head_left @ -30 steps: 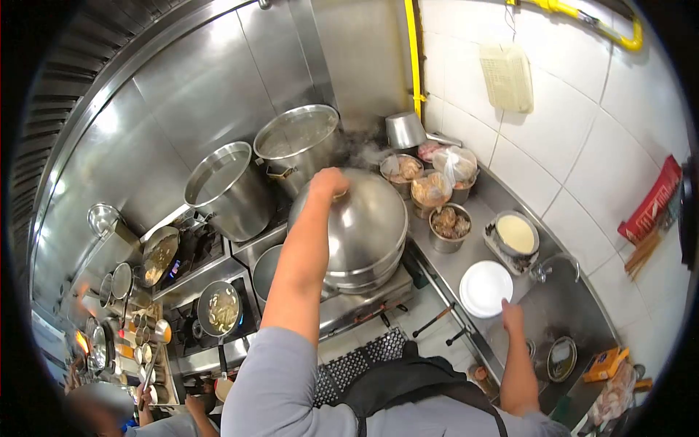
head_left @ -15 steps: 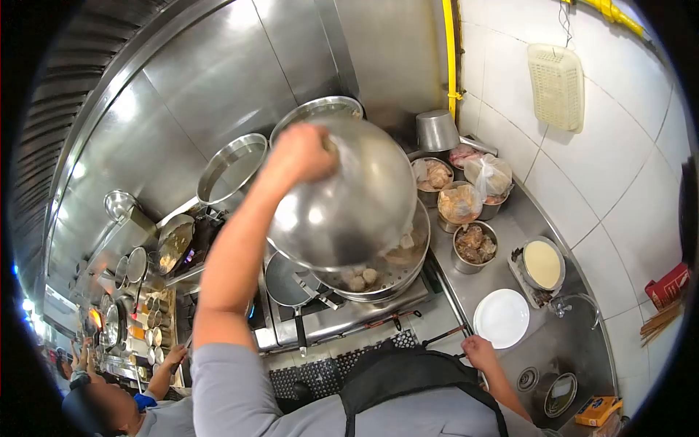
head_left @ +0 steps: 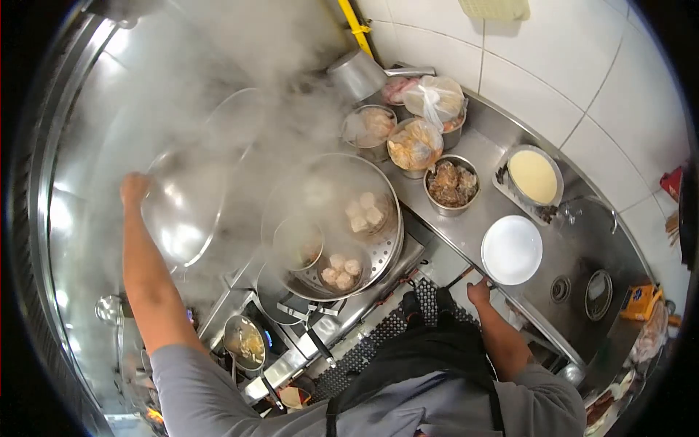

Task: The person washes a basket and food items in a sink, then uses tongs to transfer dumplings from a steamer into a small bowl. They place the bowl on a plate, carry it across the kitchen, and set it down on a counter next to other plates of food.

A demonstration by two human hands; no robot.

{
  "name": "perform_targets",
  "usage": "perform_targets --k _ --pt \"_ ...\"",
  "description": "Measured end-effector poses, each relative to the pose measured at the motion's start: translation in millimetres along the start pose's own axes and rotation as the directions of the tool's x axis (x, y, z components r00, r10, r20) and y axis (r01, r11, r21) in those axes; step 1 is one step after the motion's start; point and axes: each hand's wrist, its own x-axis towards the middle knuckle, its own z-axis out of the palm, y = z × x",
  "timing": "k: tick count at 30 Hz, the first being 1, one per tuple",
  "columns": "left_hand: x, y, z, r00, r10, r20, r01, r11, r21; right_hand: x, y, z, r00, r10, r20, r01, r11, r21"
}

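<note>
My left hand (head_left: 135, 191) is closed on the top of a large domed steel lid (head_left: 178, 207), tilted on its side at the left amid thick steam. The uncovered wide steamer (head_left: 389, 251) has a perforated tray. On it sit two dishes of pale round dumplings (head_left: 342, 273) and a steel bowl (head_left: 298, 244) whose contents are blurred by steam. My right hand (head_left: 478, 293) is curled closed beside the counter's front edge, near a thin dark rod (head_left: 460, 277). What its fingers grip, if anything, is hidden.
Steel pots of bagged food (head_left: 415, 146) and a saucepan (head_left: 357, 75) stand behind. A white plate (head_left: 512, 250) and a bowl of yellow liquid (head_left: 535, 177) lie near the sink (head_left: 561, 328). Pans (head_left: 245, 342) sit on the stove, one beside a blue flame.
My left hand has carried the lid left off the steamer, and steam now billows up. The dishes inside have come into view. The camera has turned; my right hand stays by the counter.
</note>
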Motion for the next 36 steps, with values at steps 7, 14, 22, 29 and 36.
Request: perform_targets --k 7,14,22,29,36 --pt "38.0 -70.6 37.5 0.915 0.292 -0.277 -0.245 0.95 0.191 15.5 -30.0 4.5 0.997 -0.057 -0.044 0.056 0.998 -0.022" --pt "-300.8 76.6 -86.9 0.859 0.511 0.028 -0.315 0.572 -0.758 81.5 -14.5 42.0 0.935 -0.196 -0.295 0.14 0.969 -0.202" --pt "-506.6 287.7 111.3 0.352 0.919 0.18 -0.362 0.311 -0.879 -79.2 -71.4 -34.7 0.818 -0.571 0.07 0.572 0.795 -0.204" --pt "-537.9 433.4 153.3 0.547 0.728 -0.413 -0.62 0.02 -0.785 -214.8 -137.4 -194.1 0.585 -0.805 0.095 0.809 0.588 0.007" --pt "-509.0 417.7 8.3 0.657 0.249 -0.712 -0.724 -0.054 -0.688 -192.9 -142.8 -210.7 0.232 -0.97 0.08 0.882 0.244 0.403"
